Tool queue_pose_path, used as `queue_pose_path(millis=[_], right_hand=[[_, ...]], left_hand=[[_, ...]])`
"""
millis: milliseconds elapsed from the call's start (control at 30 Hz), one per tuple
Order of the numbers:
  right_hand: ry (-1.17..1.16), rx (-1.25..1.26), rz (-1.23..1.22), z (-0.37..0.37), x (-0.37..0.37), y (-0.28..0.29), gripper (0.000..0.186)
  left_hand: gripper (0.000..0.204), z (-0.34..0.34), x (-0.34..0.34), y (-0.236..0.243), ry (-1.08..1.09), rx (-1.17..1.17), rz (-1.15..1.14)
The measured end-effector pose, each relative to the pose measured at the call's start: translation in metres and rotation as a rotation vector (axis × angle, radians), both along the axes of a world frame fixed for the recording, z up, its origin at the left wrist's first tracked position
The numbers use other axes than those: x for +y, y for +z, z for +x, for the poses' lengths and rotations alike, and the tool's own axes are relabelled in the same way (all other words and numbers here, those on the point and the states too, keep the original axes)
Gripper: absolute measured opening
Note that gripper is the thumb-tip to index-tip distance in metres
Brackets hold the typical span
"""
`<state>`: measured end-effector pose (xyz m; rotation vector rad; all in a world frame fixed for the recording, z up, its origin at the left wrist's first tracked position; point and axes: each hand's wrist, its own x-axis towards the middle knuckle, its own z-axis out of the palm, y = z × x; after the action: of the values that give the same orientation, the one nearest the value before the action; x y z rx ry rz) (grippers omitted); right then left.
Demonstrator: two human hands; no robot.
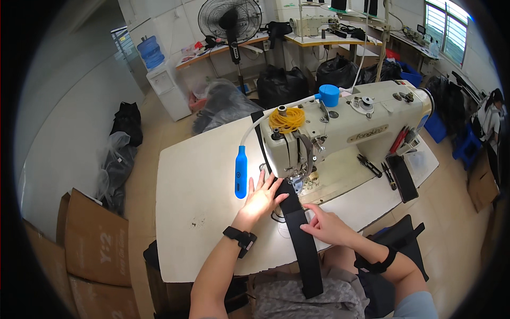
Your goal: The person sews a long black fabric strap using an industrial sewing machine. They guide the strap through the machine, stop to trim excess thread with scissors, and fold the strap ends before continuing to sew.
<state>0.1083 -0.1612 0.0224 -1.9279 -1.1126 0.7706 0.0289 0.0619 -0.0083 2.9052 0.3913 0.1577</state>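
Observation:
A long black fabric strap passes under the needle area of a white sewing machine and hangs over the table's near edge onto my lap. My left hand lies flat with fingers spread, its fingertips on or beside the strap's left edge, lit by a bright spot. On the other side, my right hand has thumb and forefinger apart, the thumb touching the strap's right edge. Its remaining fingers are partly hidden. Above my left hand hangs a blue lamp on a bent white neck.
Yellow cord lies coiled on the machine head. Thread snips, more snips and a dark phone-like slab rest at the right of the white table. Cardboard boxes stand left; a fan stands behind.

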Motion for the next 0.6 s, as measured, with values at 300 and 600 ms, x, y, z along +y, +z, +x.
queue_pose_path(millis=[300,600], right_hand=[[0.093,0.354,-0.033,0.009,-0.043,-0.001,0.057],[0.147,-0.665,-0.456,0.099,-0.021,0.064,0.032]], left_hand=[[0.061,0.004,-0.012,0.007,0.039,0.056,0.171],[0.054,-0.015,-0.062,0.015,0.005,0.064,0.232]])
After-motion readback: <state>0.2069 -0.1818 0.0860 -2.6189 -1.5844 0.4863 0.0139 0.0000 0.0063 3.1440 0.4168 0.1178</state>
